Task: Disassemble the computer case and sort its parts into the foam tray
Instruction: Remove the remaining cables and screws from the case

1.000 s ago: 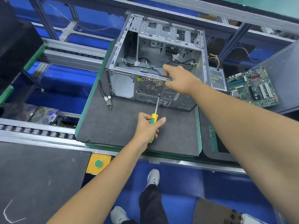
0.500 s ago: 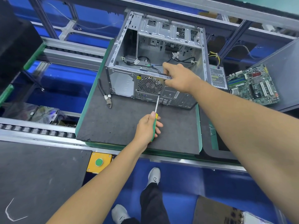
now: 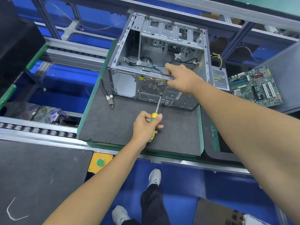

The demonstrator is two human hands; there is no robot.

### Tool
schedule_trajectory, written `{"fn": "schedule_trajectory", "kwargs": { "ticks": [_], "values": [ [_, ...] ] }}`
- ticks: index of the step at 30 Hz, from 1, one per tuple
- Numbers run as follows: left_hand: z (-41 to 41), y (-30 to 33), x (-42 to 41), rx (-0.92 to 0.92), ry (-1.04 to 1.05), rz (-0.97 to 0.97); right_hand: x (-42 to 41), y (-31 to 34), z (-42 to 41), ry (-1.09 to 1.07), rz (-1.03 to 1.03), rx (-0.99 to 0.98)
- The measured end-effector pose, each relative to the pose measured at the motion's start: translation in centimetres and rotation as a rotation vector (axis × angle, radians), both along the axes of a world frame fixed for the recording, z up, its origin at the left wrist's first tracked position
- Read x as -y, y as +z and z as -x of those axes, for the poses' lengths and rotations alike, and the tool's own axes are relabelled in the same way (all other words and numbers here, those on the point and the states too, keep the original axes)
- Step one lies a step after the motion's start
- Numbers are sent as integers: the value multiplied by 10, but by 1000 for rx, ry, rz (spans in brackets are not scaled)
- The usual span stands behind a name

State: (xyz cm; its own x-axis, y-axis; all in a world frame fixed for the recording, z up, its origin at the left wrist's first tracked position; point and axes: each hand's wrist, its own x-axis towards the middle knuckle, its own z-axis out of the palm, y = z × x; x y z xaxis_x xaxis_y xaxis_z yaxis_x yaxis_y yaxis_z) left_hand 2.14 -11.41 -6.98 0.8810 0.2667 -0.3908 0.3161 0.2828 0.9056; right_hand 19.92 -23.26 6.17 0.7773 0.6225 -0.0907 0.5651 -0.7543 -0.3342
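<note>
The open, gutted grey computer case stands on the dark mat, loose cables inside.

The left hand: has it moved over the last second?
Barely. The left hand keeps gripping the screwdriver, its tip at the same spot under the fan grille on the case; only the fingers have shifted round the handle.

screwdriver handle: mostly hidden in fist | tip contact: unclear

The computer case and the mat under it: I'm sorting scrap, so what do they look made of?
Computer case: bare grey sheet metal, likely steel, dull sheen, stamped slots and punched vents. Mat: dark, matte, slightly rough, probably foam or rubber.
</note>
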Motion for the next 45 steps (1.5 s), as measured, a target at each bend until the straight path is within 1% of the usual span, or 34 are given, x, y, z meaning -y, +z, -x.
{"fn": "schedule_trajectory", "kwargs": {
  "ticks": [3, 6, 10, 11, 12, 13, 16, 17, 18, 19, 21, 24, 26, 30, 33, 36, 38, 40, 42, 43, 45],
  "values": [
    [-1, -2, 3, -34, -57, -25, 0, -1, 0, -8, -13, 0],
    [-3, -4, 0, -84, -44, -6, 0, -1, 0, -13, -4, 1],
    [-2, -4, -3, -87, -80, -81, 0, -1, 0, -20, 0, -4],
    [-2, -2, -2, -85, -91, -69, -1, -1, 0, -22, -2, -6],
    [-3, 1, -1, -87, -100, -17, -1, -1, 0, -23, -4, -7],
    [-4, 4, 0, -100, -106, 76, -1, -1, 0, -23, -4, -7],
    [-2, 10, -4, -169, -144, 456, -1, -1, 0, -25, -1, -5],
    [-1, 11, -7, -173, -161, 549, -1, -1, 0, -25, -5, -4],
    [-1, 11, -9, -164, -168, 596, -1, -1, 0, -26, -7, -5],
    [-1, 11, -10, -152, -165, 599, -1, -1, 0, -26, -7, -6],
    [-3, 13, -8, -126, -131, 493, -1, -1, 0, -27, -4, -8],
    [-4, 14, -1, -110, -22, 225, -1, 0, 0, -31, -2, -11],
    [-3, 14, -2, -91, 36, 102, -1, 0, 0, -30, -7, -14],
    [-2, 18, -3, -77, 35, -15, -1, -2, -1, -23, -14, -1],
    [-3, 20, 3, -131, 7, -9, -1, -3, -2, -22, -16, 1],
    [-5, 22, 1, -167, -40, 80, -1, -3, -2, -28, -15, -3],
    [-5, 24, -4, -192, -74, 184, -1, -3, -2, -27, -13, -5],
    [-3, 24, -7, -222, -110, 358, -1, -3, -2, -25, -13, -6],
    [0, 21, -7, -211, -133, 560, -1, -2, -2, -21, -18, -7],
    [0, 19, -8, -197, -138, 612, -1, -2, -2, -21, -20, -7],
    [-3, 16, -10, -167, -141, 596, 0, -3, -3, -23, -18, -6]
  ]
}}
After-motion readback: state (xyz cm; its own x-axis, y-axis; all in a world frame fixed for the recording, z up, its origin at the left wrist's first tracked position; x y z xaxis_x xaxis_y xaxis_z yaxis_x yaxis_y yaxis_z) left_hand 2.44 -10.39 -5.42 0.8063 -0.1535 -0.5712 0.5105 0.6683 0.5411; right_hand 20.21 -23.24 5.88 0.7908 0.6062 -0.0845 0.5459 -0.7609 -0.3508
